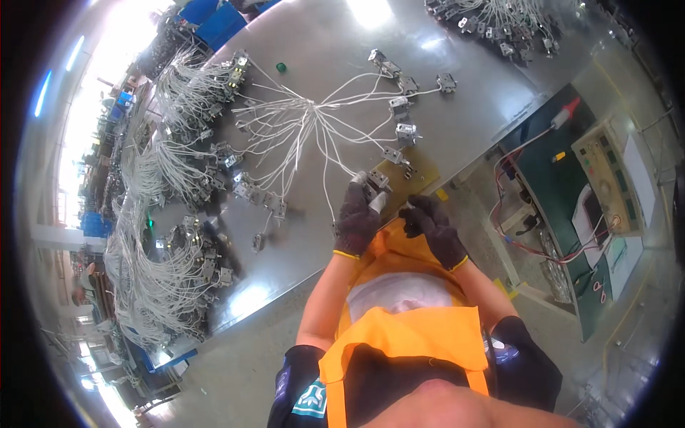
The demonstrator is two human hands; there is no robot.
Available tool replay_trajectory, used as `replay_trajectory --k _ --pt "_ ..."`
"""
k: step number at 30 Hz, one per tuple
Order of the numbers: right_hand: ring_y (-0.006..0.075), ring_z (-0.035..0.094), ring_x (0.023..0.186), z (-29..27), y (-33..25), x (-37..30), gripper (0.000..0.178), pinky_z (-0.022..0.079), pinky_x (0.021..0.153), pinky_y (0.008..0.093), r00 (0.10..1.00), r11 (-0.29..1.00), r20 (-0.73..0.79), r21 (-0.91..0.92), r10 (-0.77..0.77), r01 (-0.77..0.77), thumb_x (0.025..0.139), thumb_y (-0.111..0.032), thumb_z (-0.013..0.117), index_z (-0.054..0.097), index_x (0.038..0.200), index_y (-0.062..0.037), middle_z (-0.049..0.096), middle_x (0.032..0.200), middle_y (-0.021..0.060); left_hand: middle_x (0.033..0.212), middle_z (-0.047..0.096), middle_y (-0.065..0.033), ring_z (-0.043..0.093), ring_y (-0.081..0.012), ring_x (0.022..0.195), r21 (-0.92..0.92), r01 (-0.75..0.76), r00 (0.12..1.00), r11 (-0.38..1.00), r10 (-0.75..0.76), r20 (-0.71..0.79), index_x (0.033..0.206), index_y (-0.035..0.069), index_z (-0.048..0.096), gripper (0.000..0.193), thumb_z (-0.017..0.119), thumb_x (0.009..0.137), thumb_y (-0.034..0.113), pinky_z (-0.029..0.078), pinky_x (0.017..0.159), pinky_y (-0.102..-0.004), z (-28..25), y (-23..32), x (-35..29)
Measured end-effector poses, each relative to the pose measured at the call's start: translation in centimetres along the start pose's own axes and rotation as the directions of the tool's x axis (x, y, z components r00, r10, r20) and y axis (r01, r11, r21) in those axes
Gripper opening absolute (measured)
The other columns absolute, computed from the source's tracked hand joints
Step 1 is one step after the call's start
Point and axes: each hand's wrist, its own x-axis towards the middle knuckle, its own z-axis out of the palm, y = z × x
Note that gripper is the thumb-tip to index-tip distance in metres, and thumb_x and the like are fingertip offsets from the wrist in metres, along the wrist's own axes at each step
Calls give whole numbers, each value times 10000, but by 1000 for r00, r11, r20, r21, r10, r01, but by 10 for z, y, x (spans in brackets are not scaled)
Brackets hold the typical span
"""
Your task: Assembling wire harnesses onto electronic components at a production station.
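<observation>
My left hand (358,220), in a dark glove with pale fingertips, is closed on a small metal motor-like part (378,180) at the table's near edge. A white wire runs from near this part to a spread bundle of white wires (312,107) in the middle of the table. Just to the right, my gloved right hand (434,230) has its fingers curled together; whatever they may hold is hidden. Several similar metal parts, one of them a boxy part (407,133), lie at the wire ends beyond my hands. Below both hands is a yellowish board (417,171).
Large heaps of white wires (153,264) with metal parts line the table's left side. Another heap (499,28) lies at the far right. A green cap (281,68) sits beyond the bundle. At right, a green bench (546,153) bears a beige control box (606,175) and cables.
</observation>
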Motion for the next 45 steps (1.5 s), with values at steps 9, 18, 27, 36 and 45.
replay_trajectory --k 9,18,27,36,45 --pt "174 655 836 33 -15 4 234 528 741 284 992 936 95 -334 -87 114 980 -110 557 613 1196 -37 678 1060 103 1140 629 -171 624 -237 1030 -281 49 980 958 9 200 1318 -7 480 502 668 893 184 490 917 -363 -5 -8 12" --pt "360 616 1016 21 -17 24 236 509 813 383 575 22 601 -680 -555 732 873 -28 597 650 1102 -45 634 1111 165 1027 618 -58 598 -148 908 -549 212 977 809 -164 136 1216 18 519 319 626 923 85 515 806 -305 4 -4 17" --pt "139 563 679 27 21 15 211 453 562 245 901 923 301 -130 -311 362 956 -73 520 614 1141 -114 608 874 55 1069 633 -88 598 -165 974 -132 -212 976 968 203 -77 1282 19 512 461 696 884 162 508 826 -317 10 -16 4" --pt "110 514 510 29 7 -3 290 447 476 233 907 823 190 381 376 -421 1015 -284 494 556 1237 -108 621 801 50 1192 605 -50 562 -166 1023 -165 -145 982 976 121 -144 1455 100 406 684 739 862 175 485 893 -305 -68 4 -11" --pt "191 656 630 37 16 -14 350 523 521 295 926 912 221 210 308 -353 1008 -306 489 532 1274 -83 700 960 153 1213 648 -141 611 -217 1118 771 233 944 592 53 -325 1352 6 495 438 596 971 197 453 1011 -340 -240 -138 -31"
